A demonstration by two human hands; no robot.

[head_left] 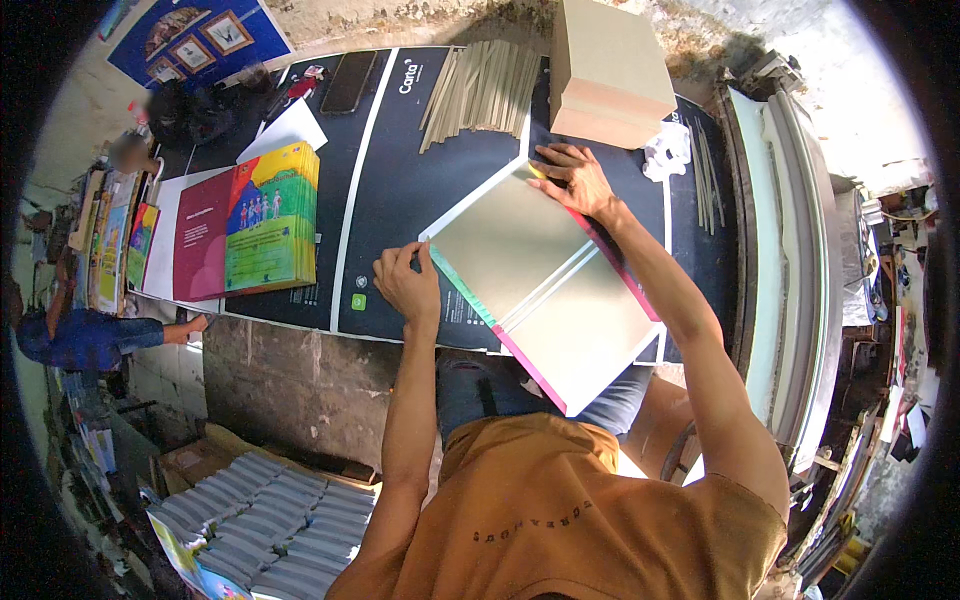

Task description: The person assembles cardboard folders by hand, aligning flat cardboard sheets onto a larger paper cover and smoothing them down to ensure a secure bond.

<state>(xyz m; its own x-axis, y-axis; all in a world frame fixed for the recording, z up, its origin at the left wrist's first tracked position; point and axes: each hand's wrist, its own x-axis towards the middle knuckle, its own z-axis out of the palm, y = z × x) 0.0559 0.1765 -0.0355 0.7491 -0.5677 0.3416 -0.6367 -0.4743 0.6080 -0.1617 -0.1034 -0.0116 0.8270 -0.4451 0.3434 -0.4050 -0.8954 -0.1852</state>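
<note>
A book cover [530, 275] lies tilted on the dark table, inner side up. Its two grey boards are split by a narrow spine strip, and white, green, pink and red paper edges are turned in around them. My left hand [408, 284] has its fingers curled together at the cover's left corner. At the far corner, my right hand [578, 182] grips the edge with bent fingers, thumb on the inner side. My right forearm passes over the cover's right edge. The near corner hangs over the table's front edge, above my lap.
A stack of printed covers [270, 220] lies at left. Toward the back are thin board strips [485, 90], a tall board stack [610, 75] and a crumpled white cloth [667, 150]. A long machine [790, 260] borders the right. Grey bundles [270, 525] sit lower left; another person's leg [110, 335] shows.
</note>
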